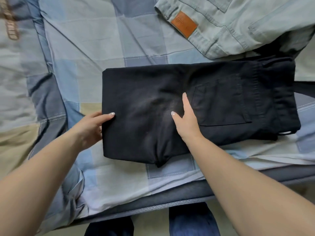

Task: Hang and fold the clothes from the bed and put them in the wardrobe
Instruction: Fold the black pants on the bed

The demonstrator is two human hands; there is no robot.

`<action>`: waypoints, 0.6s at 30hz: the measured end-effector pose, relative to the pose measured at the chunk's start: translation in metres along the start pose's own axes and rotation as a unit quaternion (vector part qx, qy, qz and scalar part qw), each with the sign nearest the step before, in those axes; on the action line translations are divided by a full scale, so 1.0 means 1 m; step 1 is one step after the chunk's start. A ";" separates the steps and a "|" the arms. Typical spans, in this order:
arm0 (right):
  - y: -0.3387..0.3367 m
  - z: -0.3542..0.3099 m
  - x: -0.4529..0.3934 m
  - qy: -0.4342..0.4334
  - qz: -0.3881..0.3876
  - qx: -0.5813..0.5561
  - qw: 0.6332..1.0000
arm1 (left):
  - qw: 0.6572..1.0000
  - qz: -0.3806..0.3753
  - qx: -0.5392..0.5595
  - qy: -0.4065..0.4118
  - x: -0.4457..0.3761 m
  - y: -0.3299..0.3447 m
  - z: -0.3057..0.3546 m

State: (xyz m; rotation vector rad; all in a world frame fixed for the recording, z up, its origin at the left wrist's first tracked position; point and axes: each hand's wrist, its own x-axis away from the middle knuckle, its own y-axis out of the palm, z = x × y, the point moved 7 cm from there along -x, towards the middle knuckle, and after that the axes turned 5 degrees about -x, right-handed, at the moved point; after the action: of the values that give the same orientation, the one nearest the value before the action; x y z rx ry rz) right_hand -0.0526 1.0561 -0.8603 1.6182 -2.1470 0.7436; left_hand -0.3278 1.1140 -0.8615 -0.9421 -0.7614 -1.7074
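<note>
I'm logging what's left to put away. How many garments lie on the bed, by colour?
Black: 1, the folded black trousers, with both hands on them
Pale green: 1, the pale green jeans with a tan patch
Total: 2
A blurred item at the left edge is not counted.

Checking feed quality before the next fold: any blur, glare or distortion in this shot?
Head view: the black trousers and both hands, left and right, are sharp; the far-left edge is smeared, so the brown print there is unreadable; wide-angle bending at the borders; soft, even light, no glare.
</note>
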 end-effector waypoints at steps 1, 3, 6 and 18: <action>-0.001 0.007 0.008 0.010 0.001 0.002 1.000 | 1.000 -0.016 0.007 0.011 0.006 0.005 0.008; -0.005 0.022 0.024 0.032 0.000 0.006 0.999 | 0.997 -0.055 0.021 0.042 0.020 0.020 0.025; -0.011 0.034 0.042 0.064 -0.007 -0.016 0.998 | 0.989 -0.114 0.013 0.089 0.049 0.057 0.053; -0.116 -0.078 0.040 0.121 -0.145 -0.411 0.892 | 0.945 -0.207 -0.091 0.238 0.097 0.301 0.124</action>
State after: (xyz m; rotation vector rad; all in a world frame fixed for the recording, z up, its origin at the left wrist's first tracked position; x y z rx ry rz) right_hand 0.0438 1.0476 -0.7523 1.2356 -1.6299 -0.0810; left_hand -0.0308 1.0824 -0.6996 -0.4648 -0.5001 -2.2928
